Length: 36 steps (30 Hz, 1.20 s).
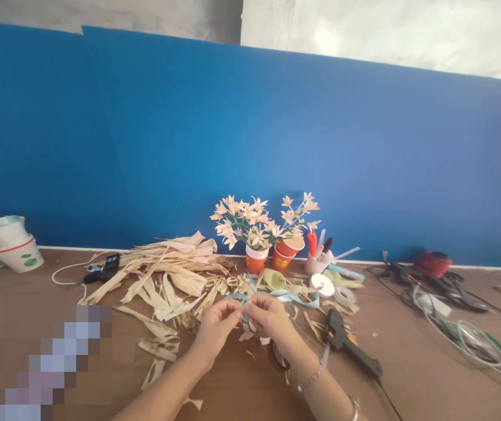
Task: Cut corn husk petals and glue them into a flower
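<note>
My left hand (pixel 219 324) and my right hand (pixel 270 316) meet over the middle of the table, thumbs and fingertips pinched together. Between the fingertips shows a bit of light-blue strip (pixel 245 319); my fingers hide most of what they hold. Just beyond my hands lies a light-blue ribbon (pixel 305 300). Behind it a yellowish cup (pixel 274 279) is on its side. Dried husk pieces (pixel 184 280) are heaped to the left. Pale husk flowers (pixel 250 219) on green stems stand in a red paper cup (pixel 255 263), beside more flowers at a second red cup (pixel 282 260).
A black glue gun (pixel 351 345) lies right of my right forearm, its cord trailing forward. A tape roll (pixel 345 295), white disc (pixel 322 285) and pen cup (pixel 318 263) are behind it. Tangled cables (pixel 456 327) lie far right, a white drink cup (pixel 20 254) far left.
</note>
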Tool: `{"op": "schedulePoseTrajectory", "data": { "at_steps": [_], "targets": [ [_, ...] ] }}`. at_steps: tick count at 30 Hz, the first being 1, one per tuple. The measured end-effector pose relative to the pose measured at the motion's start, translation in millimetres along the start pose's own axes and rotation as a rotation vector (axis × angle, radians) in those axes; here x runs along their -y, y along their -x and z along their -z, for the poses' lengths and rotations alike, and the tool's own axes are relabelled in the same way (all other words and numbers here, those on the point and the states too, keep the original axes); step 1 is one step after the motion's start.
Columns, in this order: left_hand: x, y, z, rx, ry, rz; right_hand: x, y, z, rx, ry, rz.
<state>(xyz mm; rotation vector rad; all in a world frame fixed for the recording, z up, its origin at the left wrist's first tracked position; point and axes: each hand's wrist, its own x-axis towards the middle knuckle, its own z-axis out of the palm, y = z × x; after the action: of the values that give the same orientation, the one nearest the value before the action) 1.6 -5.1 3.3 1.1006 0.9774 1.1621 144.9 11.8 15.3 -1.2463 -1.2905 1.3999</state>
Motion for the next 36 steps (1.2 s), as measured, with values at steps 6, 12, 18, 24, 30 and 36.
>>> {"op": "schedulePoseTrajectory", "data": {
  "at_steps": [6,12,18,24,30,36],
  "targets": [
    [-1,0,1.3,0.025,-0.006,0.057,0,0,2,0.004,-0.054,0.021],
    [-1,1,0.6,0.039,0.022,0.078,-2,-1,4,0.000,-0.084,0.008],
    [-3,1,0.4,0.033,0.027,0.103,1,0,5,-0.005,-0.059,0.002],
    [-1,-1,1.7,0.005,0.050,0.116,4,1,7,-0.053,-0.096,0.009],
    [1,-3,0.5,-0.069,0.055,0.107,2,0,4,-0.061,-0.083,0.011],
    [7,-6,-0.2,-0.073,-0.019,0.060,0,-1,-1,-0.065,-0.057,-0.002]
  ]
}}
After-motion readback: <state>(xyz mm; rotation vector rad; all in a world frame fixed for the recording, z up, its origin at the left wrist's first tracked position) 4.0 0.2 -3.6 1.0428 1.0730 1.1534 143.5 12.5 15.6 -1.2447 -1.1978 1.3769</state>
